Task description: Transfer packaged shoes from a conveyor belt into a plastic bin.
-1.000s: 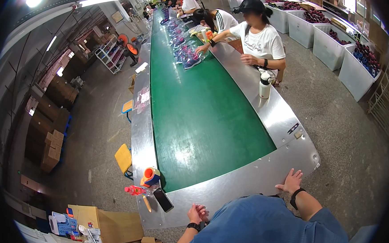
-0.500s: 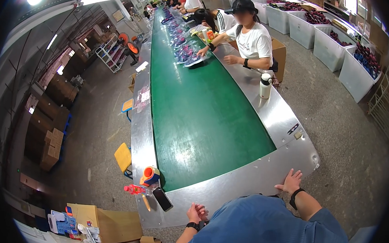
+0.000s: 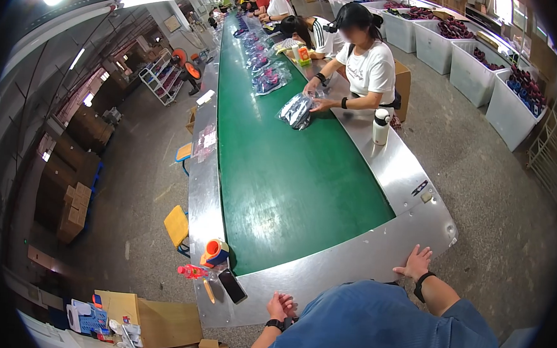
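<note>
My right hand (image 3: 417, 263) lies on the metal end plate (image 3: 343, 259) of the conveyor table, its fingers spread and holding nothing. Near the same plate's front edge rests my left hand (image 3: 280, 307), empty, with fingers loosely bent and a little apart. Left of it lies a black phone (image 3: 232, 286). Beside the phone are an orange-handled slim tool (image 3: 209, 291), a red-capped bottle (image 3: 192, 271) and an orange and blue tape dispenser (image 3: 215, 252). On the green belt (image 3: 284, 181), a co-worker in a white shirt holds a clear bag of shoes (image 3: 296, 111) with both hands.
More bagged shoes (image 3: 269, 79) line the belt's far part, with other people seated along the right side. A white bottle (image 3: 381, 127) stands on the right metal edge. White bins (image 3: 515, 115) of shoes stand far right. A yellow stool (image 3: 176, 226) is at left.
The co-worker has drawn one bag of shoes nearer along the belt, away from the others, and now has both hands on it. My hands have stayed in place.
</note>
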Tool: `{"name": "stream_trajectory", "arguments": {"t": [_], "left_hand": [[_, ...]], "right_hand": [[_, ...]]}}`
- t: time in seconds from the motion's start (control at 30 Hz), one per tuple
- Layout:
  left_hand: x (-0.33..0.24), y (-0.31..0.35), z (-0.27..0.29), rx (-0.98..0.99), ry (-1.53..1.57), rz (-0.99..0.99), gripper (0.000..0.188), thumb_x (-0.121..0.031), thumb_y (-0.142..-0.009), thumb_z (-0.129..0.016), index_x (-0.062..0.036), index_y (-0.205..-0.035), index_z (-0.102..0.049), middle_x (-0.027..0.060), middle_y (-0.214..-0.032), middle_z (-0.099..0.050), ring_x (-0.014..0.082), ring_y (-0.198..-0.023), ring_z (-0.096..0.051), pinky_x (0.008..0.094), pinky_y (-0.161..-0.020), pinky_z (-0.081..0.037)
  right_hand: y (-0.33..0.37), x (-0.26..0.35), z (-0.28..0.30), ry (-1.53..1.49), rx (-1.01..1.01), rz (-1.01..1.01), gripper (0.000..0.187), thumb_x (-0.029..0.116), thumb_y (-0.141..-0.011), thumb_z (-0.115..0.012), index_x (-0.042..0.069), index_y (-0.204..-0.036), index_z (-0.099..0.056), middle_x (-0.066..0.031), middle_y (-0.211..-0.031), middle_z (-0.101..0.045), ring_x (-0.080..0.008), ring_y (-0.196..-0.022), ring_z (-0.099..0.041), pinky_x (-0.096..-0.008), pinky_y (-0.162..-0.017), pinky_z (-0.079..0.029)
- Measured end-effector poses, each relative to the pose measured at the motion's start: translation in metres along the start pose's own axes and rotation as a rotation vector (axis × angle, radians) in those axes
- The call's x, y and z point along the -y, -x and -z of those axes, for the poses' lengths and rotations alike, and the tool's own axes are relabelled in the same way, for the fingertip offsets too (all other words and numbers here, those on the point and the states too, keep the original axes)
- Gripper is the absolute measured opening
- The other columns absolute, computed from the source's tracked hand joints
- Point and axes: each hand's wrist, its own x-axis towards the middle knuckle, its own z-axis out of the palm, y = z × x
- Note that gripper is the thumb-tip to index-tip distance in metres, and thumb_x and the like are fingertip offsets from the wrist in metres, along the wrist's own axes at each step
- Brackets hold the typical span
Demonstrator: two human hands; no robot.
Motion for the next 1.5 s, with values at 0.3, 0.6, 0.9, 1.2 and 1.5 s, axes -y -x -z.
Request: {"name": "stream_trajectory", "arguments": {"t": [0.3, 0.6, 0.9, 1.2, 1.5], "left_hand": [[0.001, -0.003, 0.003, 0.020, 0.008, 0.007, 0.038, -0.041, -0.107, -0.053, -0.0041, -0.102, -0.060, 0.0117, -0.086, -0.071, 0.0169, -0.061, -0.064, 0.0271, -0.049, -0.053], [-0.001, 0.000, 0.000, -0.002, -0.009, 0.009, 0.037, -0.040, -0.107, -0.054, -0.0044, -0.101, -0.060, 0.0125, -0.088, -0.073, 0.0173, -0.061, -0.065, 0.0274, -0.050, -0.054], [-0.005, 0.005, -0.006, -0.019, -0.009, 0.012, 0.037, -0.039, -0.106, -0.055, -0.0030, -0.102, -0.060, 0.0142, -0.090, -0.072, 0.0189, -0.062, -0.063, 0.0294, -0.052, -0.054], [-0.001, 0.003, -0.001, 0.010, 0.018, 0.023, 0.039, -0.041, -0.106, -0.055, -0.0034, -0.101, -0.058, 0.0111, -0.086, -0.068, 0.0189, -0.061, -0.060, 0.0301, -0.051, -0.052], [-0.002, 0.004, -0.003, 0.002, -0.004, -0.013, 0.038, -0.039, -0.106, -0.055, -0.0017, -0.103, -0.060, 0.0158, -0.090, -0.072, 0.0197, -0.061, -0.063, 0.0308, -0.052, -0.055]], "right_hand": [[0.003, 0.000, -0.001, -0.027, -0.015, 0.009, 0.151, 0.066, -0.062, -0.091, -0.006, -0.161, -0.002, -0.0455, -0.161, -0.004, -0.0590, -0.152, -0.006, -0.0628, -0.122, -0.023], [-0.001, -0.001, -0.001, -0.007, -0.019, 0.011, 0.152, 0.068, -0.062, -0.090, -0.006, -0.162, -0.002, -0.0455, -0.161, -0.004, -0.0591, -0.152, -0.007, -0.0627, -0.121, -0.026], [0.001, -0.002, -0.005, -0.004, -0.048, 0.026, 0.151, 0.068, -0.063, -0.089, -0.006, -0.161, -0.003, -0.0458, -0.161, -0.005, -0.0586, -0.152, -0.008, -0.0628, -0.121, -0.023], [0.000, -0.002, -0.007, 0.015, -0.044, 0.018, 0.151, 0.070, -0.062, -0.088, -0.006, -0.162, -0.003, -0.0456, -0.161, -0.005, -0.0578, -0.153, -0.009, -0.0617, -0.121, -0.023], [0.000, -0.002, -0.006, 0.003, -0.036, 0.021, 0.152, 0.070, -0.062, -0.089, -0.006, -0.162, -0.002, -0.0461, -0.161, -0.003, -0.0582, -0.153, -0.008, -0.0610, -0.122, -0.023]]}}
